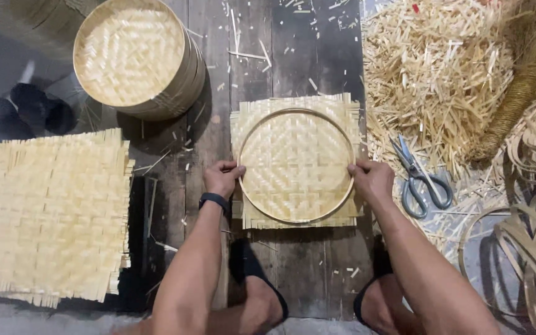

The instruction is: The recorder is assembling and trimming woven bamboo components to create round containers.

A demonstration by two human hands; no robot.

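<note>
A square woven bamboo mat (pixel 296 121) lies on the dark wooden boards in front of me. A thin round bamboo hoop (pixel 296 111) rests on top of it. My left hand (pixel 221 177) presses on the hoop's left side with its fingers curled; a black band is on that wrist. My right hand (pixel 372 178) presses on the hoop's right side in the same way. My feet in dark sandals sit just below the mat.
A stack of woven mats (pixel 44 211) lies at the left. A round bamboo tray stack (pixel 138 59) stands at the upper left. Grey scissors (pixel 422 177) lie right of the mat. Bamboo offcuts (pixel 435 68) pile up behind, and loose hoops (pixel 528 236) lie at the right.
</note>
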